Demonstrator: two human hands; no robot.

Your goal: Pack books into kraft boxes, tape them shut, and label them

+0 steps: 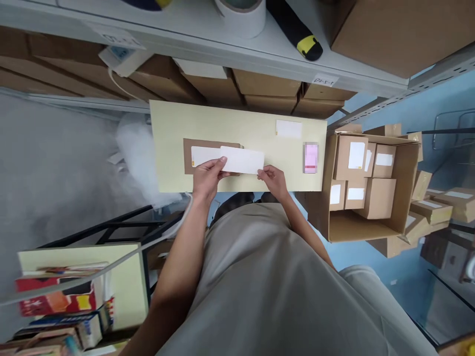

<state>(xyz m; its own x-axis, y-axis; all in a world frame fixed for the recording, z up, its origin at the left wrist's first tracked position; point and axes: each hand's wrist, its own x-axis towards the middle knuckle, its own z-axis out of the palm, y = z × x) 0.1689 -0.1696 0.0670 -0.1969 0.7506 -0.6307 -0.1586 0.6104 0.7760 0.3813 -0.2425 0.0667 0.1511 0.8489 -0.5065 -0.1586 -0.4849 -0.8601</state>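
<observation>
Between my two hands I hold a blank white label (243, 160) flat above the pale yellow table. My left hand (208, 180) pinches its left end between thumb and fingers. The right hand (273, 179) grips the lower right corner with its fingertips. Partly behind the held label lies a flat brown cardboard box (188, 157), with another white label (202, 155) on its top. The overlap hides the right part of that box.
On the pale yellow table (237, 123) lie a white label (288, 129) and a pink-screened phone (310, 158). A large open carton (361, 227) with several labelled boxes stands at the right. Above, the metal shelf (185, 34) holds a tape roll (243, 17) and a black-yellow tool (297, 32).
</observation>
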